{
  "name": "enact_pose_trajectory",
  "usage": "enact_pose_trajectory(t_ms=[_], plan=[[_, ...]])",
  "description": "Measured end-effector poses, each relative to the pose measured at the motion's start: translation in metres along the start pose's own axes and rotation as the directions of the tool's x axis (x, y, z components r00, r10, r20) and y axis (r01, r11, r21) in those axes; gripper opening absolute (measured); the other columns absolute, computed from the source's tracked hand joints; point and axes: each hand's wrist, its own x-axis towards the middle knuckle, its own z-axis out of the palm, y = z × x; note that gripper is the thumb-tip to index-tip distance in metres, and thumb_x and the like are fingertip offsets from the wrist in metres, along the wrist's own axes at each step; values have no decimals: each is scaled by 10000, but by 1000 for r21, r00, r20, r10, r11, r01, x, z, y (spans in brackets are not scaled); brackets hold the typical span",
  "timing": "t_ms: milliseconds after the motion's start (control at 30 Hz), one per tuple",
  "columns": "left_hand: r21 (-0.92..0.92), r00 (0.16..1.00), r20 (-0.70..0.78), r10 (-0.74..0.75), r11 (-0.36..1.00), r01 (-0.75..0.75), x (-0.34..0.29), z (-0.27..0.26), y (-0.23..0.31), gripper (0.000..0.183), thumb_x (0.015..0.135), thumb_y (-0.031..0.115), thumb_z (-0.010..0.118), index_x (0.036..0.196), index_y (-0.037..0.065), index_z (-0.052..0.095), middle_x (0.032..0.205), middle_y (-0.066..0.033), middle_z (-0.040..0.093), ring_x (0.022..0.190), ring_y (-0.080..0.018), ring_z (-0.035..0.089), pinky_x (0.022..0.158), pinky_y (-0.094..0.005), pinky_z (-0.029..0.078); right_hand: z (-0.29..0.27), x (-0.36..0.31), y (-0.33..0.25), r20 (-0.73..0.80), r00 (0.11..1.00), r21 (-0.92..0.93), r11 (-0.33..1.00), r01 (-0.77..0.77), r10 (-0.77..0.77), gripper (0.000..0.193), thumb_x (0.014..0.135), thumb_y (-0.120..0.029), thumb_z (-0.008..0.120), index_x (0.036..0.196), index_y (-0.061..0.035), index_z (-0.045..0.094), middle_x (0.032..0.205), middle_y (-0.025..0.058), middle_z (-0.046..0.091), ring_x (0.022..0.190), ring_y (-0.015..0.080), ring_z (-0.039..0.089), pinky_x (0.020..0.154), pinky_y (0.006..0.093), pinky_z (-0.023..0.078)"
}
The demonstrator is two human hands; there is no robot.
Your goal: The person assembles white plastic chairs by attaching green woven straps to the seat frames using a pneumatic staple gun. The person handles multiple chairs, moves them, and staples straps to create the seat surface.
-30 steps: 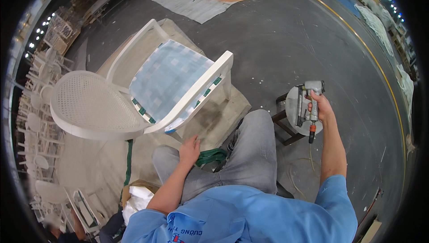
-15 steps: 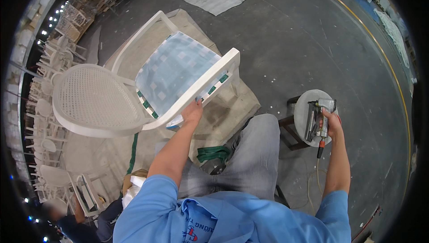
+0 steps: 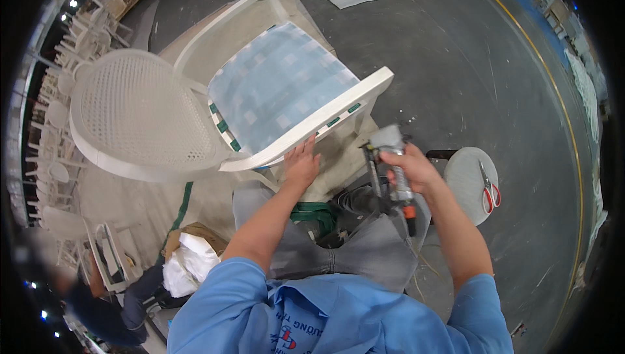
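A white armchair (image 3: 286,152) with a round woven-cane back (image 3: 140,110) stands in front of me on the left. Light-blue checked fabric (image 3: 280,87) covers its seat, and pieces of green webbing (image 3: 222,125) show along the seat frame. My left hand (image 3: 301,164) is open, its outstretched fingers touching the side of the chair just under the near armrest. Gripped in my right hand (image 3: 416,168) is a pneumatic staple gun (image 3: 398,175), raised above my right leg. It is slightly blurred and apart from the chair.
Red-handled scissors (image 3: 488,191) lie on a round stool (image 3: 465,175) at right. Green webbing (image 3: 314,216) lies between my legs. A box with white plastic (image 3: 192,259) sits lower left, near another person (image 3: 104,315). Many white chairs (image 3: 55,171) line the left side.
My right hand has lifted the staple gun off the stool and brought it left, uncovering the scissors. My left hand has loosened and now rests with fingers stretched against the chair.
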Motion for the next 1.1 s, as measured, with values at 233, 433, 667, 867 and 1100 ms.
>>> enact_pose_trajectory(t_ms=[233,433,667,867,1100], plan=[[-113,997,55,-50,992,56,-4,11,-7,651,933,268,609,1533,144,389,1486,-181,464,1412,-395,367,1128,-522,329,89,87,10,-98,985,-385,918,94,-142,314,897,-157,743,1073,0,535,838,62,620,545,125,561,458,285,437],[-222,992,-119,-36,975,9,-9,18,-10,635,892,190,611,1499,104,445,1525,-177,435,1509,-413,210,1225,-581,171,108,113,4,-65,969,-568,807,159,-237,377,890,-179,746,1152,41,588,866,94,657,556,138,578,491,302,469],[-272,987,-145,-66,962,24,-9,15,-11,585,864,141,626,1436,81,518,1459,-219,497,1477,-438,285,1216,-563,218,123,115,-3,-35,973,-769,627,120,-229,446,859,-247,753,1186,33,635,785,127,678,576,172,618,525,334,490],[-327,987,-141,-72,945,22,-10,17,-13,570,852,130,630,1411,67,539,1451,-239,493,1470,-443,295,1215,-542,243,122,114,0,-66,965,-761,639,115,-253,461,860,-257,755,1196,33,630,787,128,676,579,173,616,535,337,498],[-320,987,-154,-51,948,-1,-10,18,-12,564,855,137,625,1409,68,542,1461,-247,482,1473,-442,285,1219,-551,224,120,116,1,-12,967,-770,619,153,-255,454,865,-240,751,1223,10,626,831,117,679,587,169,610,555,329,502]])
